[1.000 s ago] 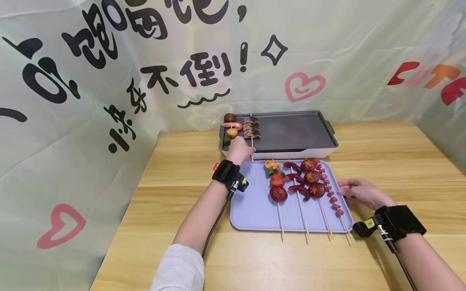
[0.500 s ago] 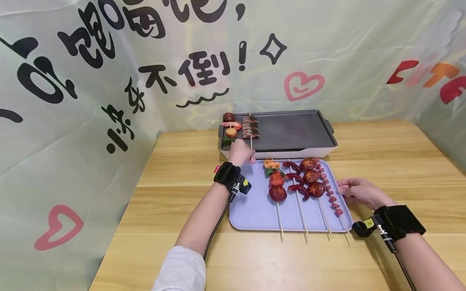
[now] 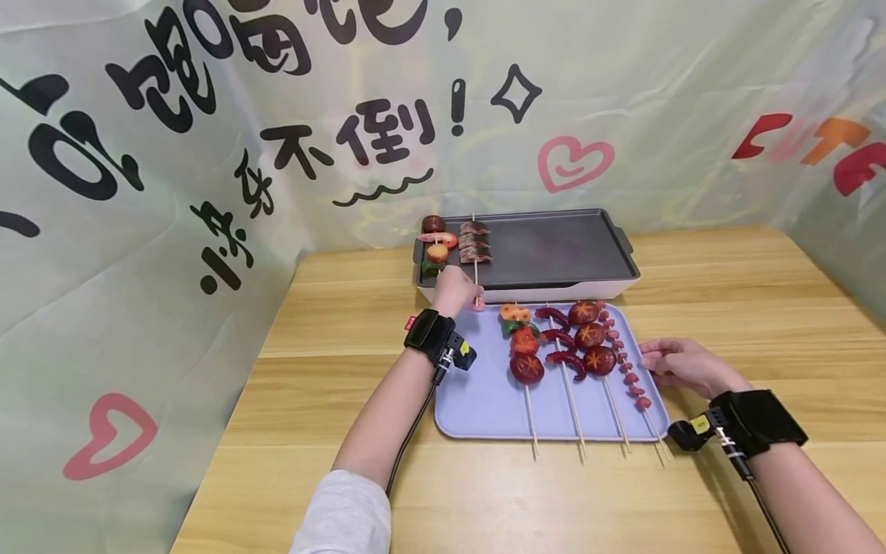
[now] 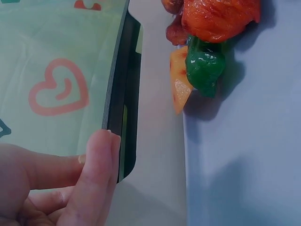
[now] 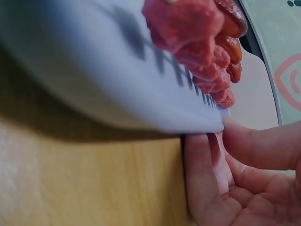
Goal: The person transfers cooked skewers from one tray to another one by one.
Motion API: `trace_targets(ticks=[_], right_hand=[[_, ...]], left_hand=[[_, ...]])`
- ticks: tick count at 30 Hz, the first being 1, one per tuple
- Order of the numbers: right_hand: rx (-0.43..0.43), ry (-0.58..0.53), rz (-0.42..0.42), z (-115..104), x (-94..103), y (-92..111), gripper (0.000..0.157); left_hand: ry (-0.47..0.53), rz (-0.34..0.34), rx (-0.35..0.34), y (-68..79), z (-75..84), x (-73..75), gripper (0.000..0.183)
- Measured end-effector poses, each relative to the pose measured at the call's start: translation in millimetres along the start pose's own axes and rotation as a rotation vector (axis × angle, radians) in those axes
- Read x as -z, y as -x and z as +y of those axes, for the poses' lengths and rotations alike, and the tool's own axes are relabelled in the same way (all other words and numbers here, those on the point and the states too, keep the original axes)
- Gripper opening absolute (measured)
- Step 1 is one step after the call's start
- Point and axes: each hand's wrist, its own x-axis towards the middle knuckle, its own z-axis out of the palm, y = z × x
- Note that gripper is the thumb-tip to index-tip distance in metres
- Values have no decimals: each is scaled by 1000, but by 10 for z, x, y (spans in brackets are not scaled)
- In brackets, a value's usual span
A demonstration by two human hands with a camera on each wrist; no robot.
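At the front left of the griddle (image 3: 554, 246), my left hand (image 3: 455, 291) pinches the stick of a skewer with folded dark-edged meat slices (image 3: 475, 242). In the left wrist view its thumb and fingers (image 4: 96, 169) meet at the griddle's edge; the stick is mostly hidden there. Left of it lies a mixed skewer (image 3: 437, 252) with mushroom, shrimp and green pepper pieces, its lower end behind the hand. My right hand (image 3: 692, 365) grips the right rim of the lavender tray (image 3: 477, 412), thumb (image 5: 254, 143) on top and fingers underneath, as the right wrist view shows.
On the tray lie a mixed skewer (image 3: 527, 369), a tentacle skewer (image 3: 567, 362), a mushroom skewer (image 3: 599, 360) and a skewer of small pink pieces (image 3: 631, 378). Their sticks overhang the tray's front edge. Printed cloth (image 3: 388, 69) walls the wooden table (image 3: 332, 331) behind and beside.
My left hand has dipped slightly toward me at the skewer's stick, baring more of the green pepper. The right hand keeps its grip on the tray; the head view has shifted a little.
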Motion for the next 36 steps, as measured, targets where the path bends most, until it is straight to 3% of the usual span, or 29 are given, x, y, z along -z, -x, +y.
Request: trace_targets(ticks=[17, 25, 36], right_hand=[[-6, 17, 6, 0, -8, -4, 42], [-24, 30, 12, -8, -13, 3, 42], [-23, 32, 12, 5, -8, 3, 42]], left_hand=[[-5, 25, -37, 17, -49, -14, 18], [202, 14, -48, 55, -86, -19, 17], [385, 5, -45, 248, -85, -26, 17]])
